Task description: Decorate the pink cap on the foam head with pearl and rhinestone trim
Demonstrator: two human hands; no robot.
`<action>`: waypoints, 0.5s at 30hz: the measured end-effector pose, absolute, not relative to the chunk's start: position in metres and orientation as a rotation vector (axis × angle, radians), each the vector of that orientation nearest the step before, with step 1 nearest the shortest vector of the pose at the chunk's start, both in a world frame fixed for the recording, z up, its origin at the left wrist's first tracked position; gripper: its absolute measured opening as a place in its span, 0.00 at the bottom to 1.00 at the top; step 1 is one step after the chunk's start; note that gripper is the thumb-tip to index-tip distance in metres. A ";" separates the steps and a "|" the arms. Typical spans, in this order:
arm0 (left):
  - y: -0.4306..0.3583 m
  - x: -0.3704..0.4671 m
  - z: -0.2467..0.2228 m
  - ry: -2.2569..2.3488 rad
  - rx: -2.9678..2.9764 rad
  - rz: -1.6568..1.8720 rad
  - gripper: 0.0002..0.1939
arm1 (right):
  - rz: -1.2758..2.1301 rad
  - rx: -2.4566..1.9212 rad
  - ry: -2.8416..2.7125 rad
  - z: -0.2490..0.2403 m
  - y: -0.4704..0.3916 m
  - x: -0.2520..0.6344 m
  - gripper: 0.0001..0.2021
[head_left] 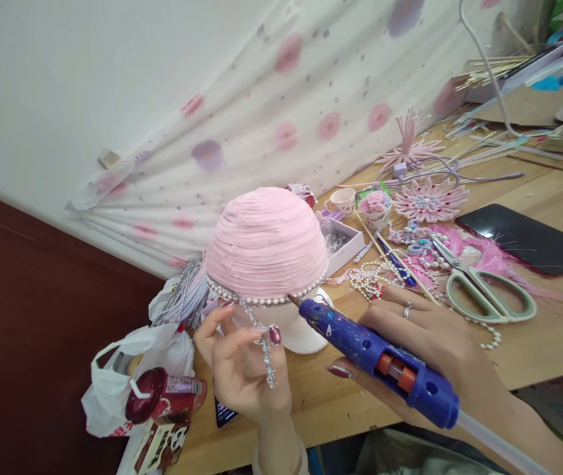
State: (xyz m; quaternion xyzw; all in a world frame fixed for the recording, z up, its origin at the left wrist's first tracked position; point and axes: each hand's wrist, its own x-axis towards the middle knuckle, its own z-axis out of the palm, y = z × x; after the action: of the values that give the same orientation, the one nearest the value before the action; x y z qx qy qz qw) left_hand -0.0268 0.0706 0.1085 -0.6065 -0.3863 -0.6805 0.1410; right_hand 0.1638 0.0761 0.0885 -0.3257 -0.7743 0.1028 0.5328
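Note:
A pink, ridged dome [267, 244] rests on a white stand [305, 333], with a string of white pearl beads [276, 301] around its lower edge. My left hand [246, 363] pinches a strand of silver tinsel [267, 359] just below that edge; its upper part runs up to the beads. In my right hand [420, 336] is a blue hot glue gun [375, 353] with a clear glue stick in its back end. The gun's nozzle points at the bead edge near the dome's front; whether it touches cannot be made out.
Green-handled scissors [489, 293], bead strings [375, 277], a pink flower ornament [430, 200] and a black tablet [533, 237] lie to the right. At left are a red cup [167, 394] and a white plastic bag [113, 389]. A patterned curtain [261, 132] hangs behind.

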 end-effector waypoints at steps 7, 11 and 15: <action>0.068 -0.022 0.108 -1.192 -1.698 -1.980 0.08 | 0.254 -0.791 -1.825 0.087 0.076 0.168 0.12; 0.067 -0.022 0.105 -1.213 -1.691 -1.969 0.07 | 0.224 -0.795 -1.811 0.086 0.078 0.170 0.12; 0.068 -0.022 0.104 -1.217 -1.680 -1.961 0.07 | 0.186 -0.819 -1.817 0.086 0.080 0.173 0.12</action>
State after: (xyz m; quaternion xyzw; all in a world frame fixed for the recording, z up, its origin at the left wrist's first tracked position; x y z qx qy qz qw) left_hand -0.0221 0.0676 0.1041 -0.5825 -0.4219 -0.6799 0.1427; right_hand 0.1728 0.0796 0.0857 -0.3447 -0.7641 0.0782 0.5396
